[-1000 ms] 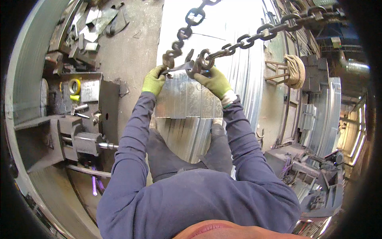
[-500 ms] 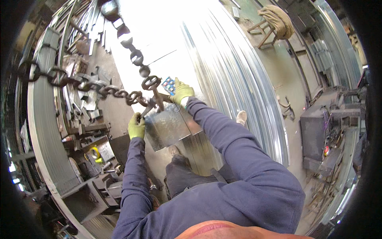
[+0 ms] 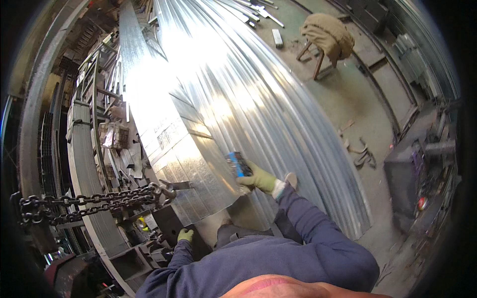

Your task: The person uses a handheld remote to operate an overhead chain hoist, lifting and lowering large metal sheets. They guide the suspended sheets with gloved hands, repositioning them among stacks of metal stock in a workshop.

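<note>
In a yellow-green glove, my right hand (image 3: 261, 179) is closed around a blue and black handheld remote control (image 3: 238, 165), held above the shiny corrugated metal sheets (image 3: 298, 149). My left hand (image 3: 185, 235), gloved alike, is low on the left beside a dark plate with a hole (image 3: 171, 226); its fingers show too small to tell whether they grip anything. Heavy chains (image 3: 99, 201) run in from the left and end in metal hooks (image 3: 161, 192). These hang by the left edge of a flat stack of shiny sheet metal (image 3: 181, 154), apart from both hands.
A long ribbed metal stack (image 3: 89, 154) stands on the left, near a wire basket (image 3: 113, 135) and scattered scrap. At the far right is a stool draped with brown cloth (image 3: 328, 37). A dark machine (image 3: 407, 169) stands along the right side.
My left hand has come off the hook and dropped lower. The chains and hooks have swung left and down. My right hand has moved right and down with the remote control. The view has shifted.
</note>
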Demonstrator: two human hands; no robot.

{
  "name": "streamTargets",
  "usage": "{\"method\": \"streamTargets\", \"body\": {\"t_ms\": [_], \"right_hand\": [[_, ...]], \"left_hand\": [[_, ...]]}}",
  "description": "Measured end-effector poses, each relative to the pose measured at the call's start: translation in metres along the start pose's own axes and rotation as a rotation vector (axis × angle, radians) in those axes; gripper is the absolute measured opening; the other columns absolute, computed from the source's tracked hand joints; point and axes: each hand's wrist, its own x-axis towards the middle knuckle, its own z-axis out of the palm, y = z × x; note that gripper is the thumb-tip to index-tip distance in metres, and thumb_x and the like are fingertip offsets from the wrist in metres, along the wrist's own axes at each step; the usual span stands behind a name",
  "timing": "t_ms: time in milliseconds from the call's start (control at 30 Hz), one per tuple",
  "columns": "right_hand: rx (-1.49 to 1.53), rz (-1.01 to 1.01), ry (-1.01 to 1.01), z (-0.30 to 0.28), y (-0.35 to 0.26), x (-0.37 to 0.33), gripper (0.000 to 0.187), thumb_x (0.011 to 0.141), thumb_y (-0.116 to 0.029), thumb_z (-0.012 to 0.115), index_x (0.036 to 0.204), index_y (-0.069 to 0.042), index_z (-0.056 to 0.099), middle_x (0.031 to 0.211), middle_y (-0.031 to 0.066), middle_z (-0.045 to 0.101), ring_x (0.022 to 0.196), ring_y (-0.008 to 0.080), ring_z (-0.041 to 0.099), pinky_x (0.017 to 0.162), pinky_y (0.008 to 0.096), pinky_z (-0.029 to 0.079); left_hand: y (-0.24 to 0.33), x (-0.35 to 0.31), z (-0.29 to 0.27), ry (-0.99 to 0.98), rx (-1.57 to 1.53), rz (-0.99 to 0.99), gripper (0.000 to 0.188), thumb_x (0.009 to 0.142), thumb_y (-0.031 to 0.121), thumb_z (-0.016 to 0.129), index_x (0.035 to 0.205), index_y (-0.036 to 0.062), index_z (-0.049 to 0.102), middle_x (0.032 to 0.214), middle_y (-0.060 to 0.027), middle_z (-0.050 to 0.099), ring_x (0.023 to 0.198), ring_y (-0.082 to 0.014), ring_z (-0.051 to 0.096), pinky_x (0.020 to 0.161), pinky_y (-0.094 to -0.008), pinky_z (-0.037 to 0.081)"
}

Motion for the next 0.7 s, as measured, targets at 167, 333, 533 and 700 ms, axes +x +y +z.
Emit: {"method": "streamTargets", "body": {"t_ms": [167, 333, 533, 700], "right_hand": [[0.237, 0.009, 0.006, -0.071, -0.096, -0.085, 0.1, 0.089, -0.045, 0.087, 0.161, -0.001, 0.033, 0.134, 0.0122, 0.063, 0.116, 0.021, 0.066, 0.099, 0.0377, 0.056], [0.36, -0.053, -0.073, -0.094, -0.164, -0.059, 0.109, 0.088, -0.05, 0.085, 0.166, -0.005, 0.024, 0.143, 0.0146, 0.059, 0.126, 0.0263, 0.065, 0.1, 0.0429, 0.059], [0.346, -0.085, -0.19, -0.129, -0.263, 0.051, 0.093, 0.094, -0.044, 0.081, 0.165, -0.012, 0.031, 0.139, 0.0087, 0.061, 0.12, 0.0243, 0.067, 0.101, 0.0448, 0.058], [0.279, -0.108, -0.213, -0.159, -0.365, 0.176, 0.095, 0.091, -0.052, 0.081, 0.163, -0.009, 0.035, 0.139, 0.0111, 0.062, 0.126, 0.0237, 0.064, 0.105, 0.0452, 0.056]], "left_hand": [[0.118, -0.02, 0.056, -0.407, 0.188, 0.17, 0.076, 0.089, 0.056, 0.07, 0.14, 0.0, 0.066, 0.133, -0.0227, 0.072, 0.127, -0.0374, 0.067, 0.107, -0.041, 0.052], [0.253, -0.041, 0.054, -0.259, -0.332, 0.436, 0.062, 0.095, 0.046, 0.07, 0.135, -0.0011, 0.069, 0.122, -0.0184, 0.076, 0.11, -0.0284, 0.072, 0.095, -0.0384, 0.056], [0.313, -0.041, 0.033, -0.406, -0.072, 0.221, 0.057, 0.096, 0.044, 0.067, 0.132, -0.0001, 0.071, 0.115, -0.0177, 0.076, 0.09, -0.0251, 0.073, 0.083, -0.036, 0.058], [0.403, 0.042, 0.009, -0.425, 0.344, 0.46, 0.078, 0.09, 0.068, 0.058, 0.132, 0.0047, 0.072, 0.137, -0.0217, 0.07, 0.12, -0.0395, 0.069, 0.105, -0.0476, 0.051]]}}
